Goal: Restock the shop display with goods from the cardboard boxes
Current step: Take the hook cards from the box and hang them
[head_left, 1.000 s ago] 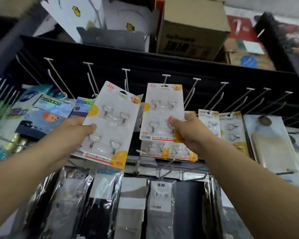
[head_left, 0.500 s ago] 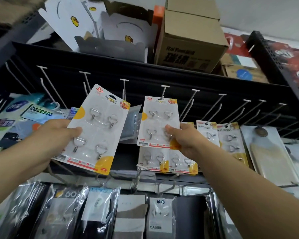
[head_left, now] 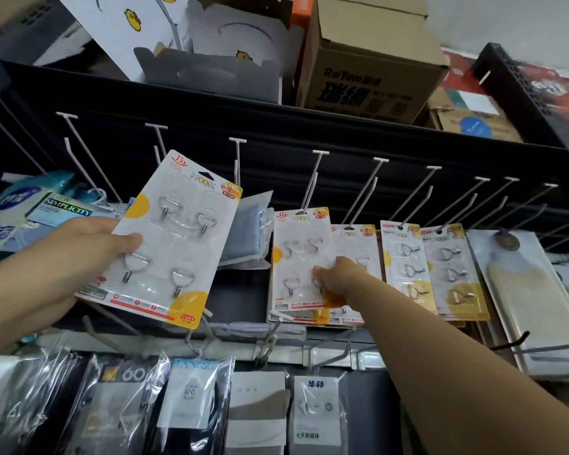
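Note:
My left hand (head_left: pixel 89 254) grips a white blister card of metal hooks (head_left: pixel 174 238) by its left edge, holding it tilted in front of the black peg rack. My right hand (head_left: pixel 339 277) pinches the lower right part of a second hook card (head_left: pixel 298 257) that hangs on a white display peg (head_left: pixel 316 178), in front of more cards of the same kind. Further hook cards (head_left: pixel 404 257) hang on the pegs to the right.
Several bare white pegs (head_left: pixel 418 192) jut from the black rack. A cardboard box (head_left: pixel 372 60) and white duck-printed cartons (head_left: pixel 138 24) sit on the top shelf. Bagged socks (head_left: pixel 191 399) hang on a lower row. Blue-packaged goods (head_left: pixel 30 205) hang at the left.
My right hand has carried its hook card up and onto the peg, where it now hangs. My left hand still holds its card, a little higher in view.

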